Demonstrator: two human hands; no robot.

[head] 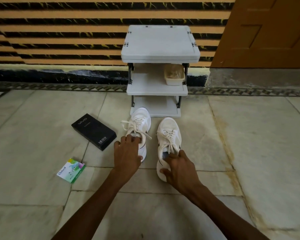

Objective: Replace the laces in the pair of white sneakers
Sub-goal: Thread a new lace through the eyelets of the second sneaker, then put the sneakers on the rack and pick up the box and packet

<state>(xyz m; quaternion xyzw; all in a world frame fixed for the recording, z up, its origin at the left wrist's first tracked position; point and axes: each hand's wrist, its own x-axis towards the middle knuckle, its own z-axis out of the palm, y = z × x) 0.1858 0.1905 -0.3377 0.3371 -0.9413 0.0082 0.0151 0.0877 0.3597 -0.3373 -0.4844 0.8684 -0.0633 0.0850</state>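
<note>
Head view: both sneakers lie on the floor dead ahead, toes pointing away toward the shelf (157, 87), long axes roughly parallel. Left hand (127, 153) grips the left sneaker (140, 122) at its collar; right hand (177, 166) grips the right sneaker (170, 134) likewise. Laces still threaded. Black box (93, 131) and green packet (71, 170) lie left, clear of the work.

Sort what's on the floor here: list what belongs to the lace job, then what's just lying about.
Belongs to the job:
left sneaker, held at the heel by the left hand
right sneaker, held at the collar by the right hand
the laces in both

Just lying about:
black phone box
green and white packet
grey shelf rack
beige tub on its middle shelf
</note>
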